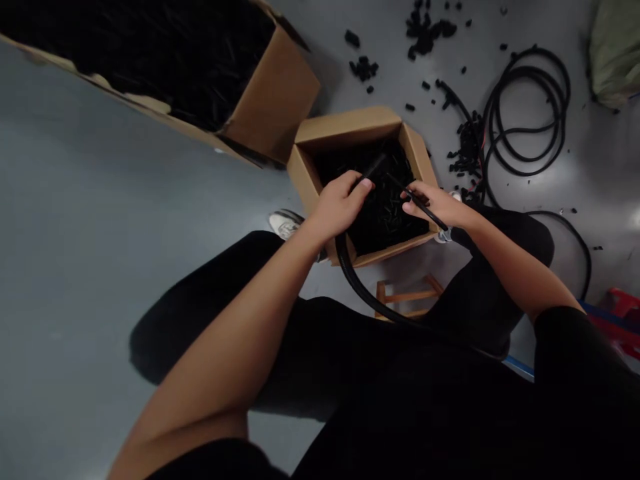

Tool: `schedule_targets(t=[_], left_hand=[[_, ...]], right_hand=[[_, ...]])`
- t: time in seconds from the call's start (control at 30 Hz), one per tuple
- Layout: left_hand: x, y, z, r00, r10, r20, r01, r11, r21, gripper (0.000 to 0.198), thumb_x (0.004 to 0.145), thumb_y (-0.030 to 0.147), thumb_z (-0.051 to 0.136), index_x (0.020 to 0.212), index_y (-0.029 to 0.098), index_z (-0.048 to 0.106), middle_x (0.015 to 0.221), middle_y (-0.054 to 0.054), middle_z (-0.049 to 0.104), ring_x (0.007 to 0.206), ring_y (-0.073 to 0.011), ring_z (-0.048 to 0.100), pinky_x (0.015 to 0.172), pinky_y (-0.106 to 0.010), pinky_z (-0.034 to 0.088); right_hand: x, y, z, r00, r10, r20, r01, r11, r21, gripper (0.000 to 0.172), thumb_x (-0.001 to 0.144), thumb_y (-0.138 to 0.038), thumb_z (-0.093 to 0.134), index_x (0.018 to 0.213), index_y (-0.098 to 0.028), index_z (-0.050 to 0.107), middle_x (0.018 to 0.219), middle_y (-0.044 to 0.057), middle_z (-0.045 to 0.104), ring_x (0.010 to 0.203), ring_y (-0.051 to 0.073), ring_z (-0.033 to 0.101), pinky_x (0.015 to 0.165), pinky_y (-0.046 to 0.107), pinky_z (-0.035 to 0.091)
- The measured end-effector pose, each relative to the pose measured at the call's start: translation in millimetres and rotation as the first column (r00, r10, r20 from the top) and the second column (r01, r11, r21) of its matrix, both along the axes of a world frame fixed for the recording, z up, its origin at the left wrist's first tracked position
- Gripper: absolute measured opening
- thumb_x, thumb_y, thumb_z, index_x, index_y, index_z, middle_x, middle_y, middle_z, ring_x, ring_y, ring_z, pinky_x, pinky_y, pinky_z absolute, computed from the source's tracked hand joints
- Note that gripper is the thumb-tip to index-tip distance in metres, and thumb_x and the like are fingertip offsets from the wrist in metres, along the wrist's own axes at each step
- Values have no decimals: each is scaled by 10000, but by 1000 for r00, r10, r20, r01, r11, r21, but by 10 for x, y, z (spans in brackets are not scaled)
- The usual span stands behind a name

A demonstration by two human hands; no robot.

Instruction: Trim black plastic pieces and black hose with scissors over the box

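To the left of and beyond the left hand stands a large carton [275,93] full of dark pieces. The left hand [343,203] is closed around a thick black hose [357,287], thumb along its upper side. The hose rises from below this hand, bends, and passes through the grip; its end section points away from the person and rightward, towards the space ahead of the right hand. Beneath both hands sits a smaller box [345,127] holding black pieces [393,220]. A thin black rod [423,207] slants across, its tip near the hose's end. The right hand [435,200] has its fingers curled about the rod; the left is nearer the hose's end. Right of the right hand, a coiled hose [567,100] lies on the floor.
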State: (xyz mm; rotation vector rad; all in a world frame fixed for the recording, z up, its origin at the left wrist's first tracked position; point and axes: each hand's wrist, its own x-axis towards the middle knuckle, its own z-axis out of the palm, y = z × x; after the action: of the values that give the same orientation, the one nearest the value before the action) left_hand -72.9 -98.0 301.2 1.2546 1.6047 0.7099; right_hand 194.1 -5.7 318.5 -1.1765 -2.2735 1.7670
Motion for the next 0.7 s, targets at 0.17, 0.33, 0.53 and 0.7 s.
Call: schedule_targets(t=[0.17,0.33,0.53,0.7], left_hand=[[43,-5,11,988,-103,-113,97,994,-56,386,1096,531,490,1102,197,682,971,-73,730,913,-261,665,908,-394,562],[43,1,-72,991,-109,-72,103,991,-90,340,1103,506,522,1140,207,680,970,-75,757,887,-270,706,880,-392,587],[119,-17,-326,989,42,140,-39,999,-23,347,1136,564,569,1233,233,610,953,-47,741,718,-199,670,759,-341,581],[160,-70,-439,996,46,76,-54,993,103,527,1143,725,515,1174,218,655,940,-51,728,857,-224,696,851,-345,580]], right_hand=[[-235,52,20,999,44,26,-43,999,-16,640,1016,-795,719,1204,-184,683,1073,59,729,951,205,644,863,341,484],[-380,7,140,977,21,210,-47,991,124,347,1078,-583,682,1076,-237,649,948,33,717,892,230,657,823,355,461],[-455,-31,218,931,43,361,-119,974,192,323,1008,-396,655,1285,-233,622,1058,86,783,943,307,726,869,410,501],[-442,-55,133,918,34,396,-115,976,183,446,970,-433,699,1338,-219,563,1097,106,777,960,321,742,910,453,550]])
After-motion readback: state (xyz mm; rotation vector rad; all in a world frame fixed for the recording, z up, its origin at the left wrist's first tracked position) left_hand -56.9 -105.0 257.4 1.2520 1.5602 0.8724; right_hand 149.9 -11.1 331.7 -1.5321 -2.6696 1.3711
